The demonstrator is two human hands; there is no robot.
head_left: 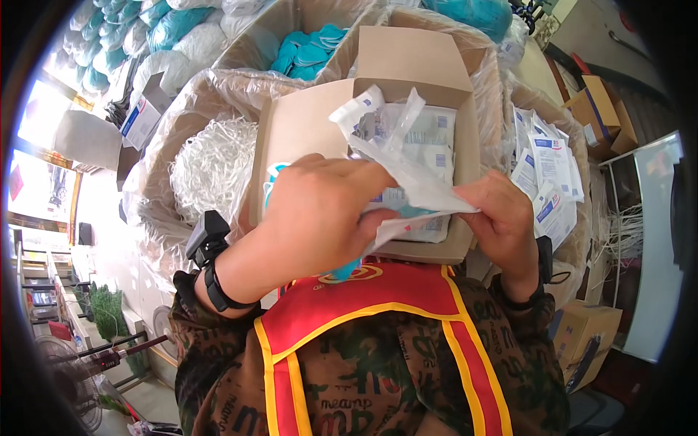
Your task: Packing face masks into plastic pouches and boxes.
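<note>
A white pouch (429,178) with a gaping mouth hangs over an open cardboard box, tilted between my hands. My right hand (502,218) is closed, thumb and fingers pinching the pouch's edge. Beneath the palm of my left hand (316,207) a teal piece (349,270) sticks out at two sides; the fingers curl round it, and their tips are at the pouch mouth. Most of the teal piece is covered by the hand. Inside the cardboard box (302,120) lie several flat white printed packets (436,131).
Left of the box, a plastic-lined carton holds a heap of white cords (211,171). Teal pieces (309,52) fill part of a lined carton behind. At right, printed pouches (549,167) lie in another carton. Stuffed bags (182,36) are piled far left; a fan (69,378) stands lower left.
</note>
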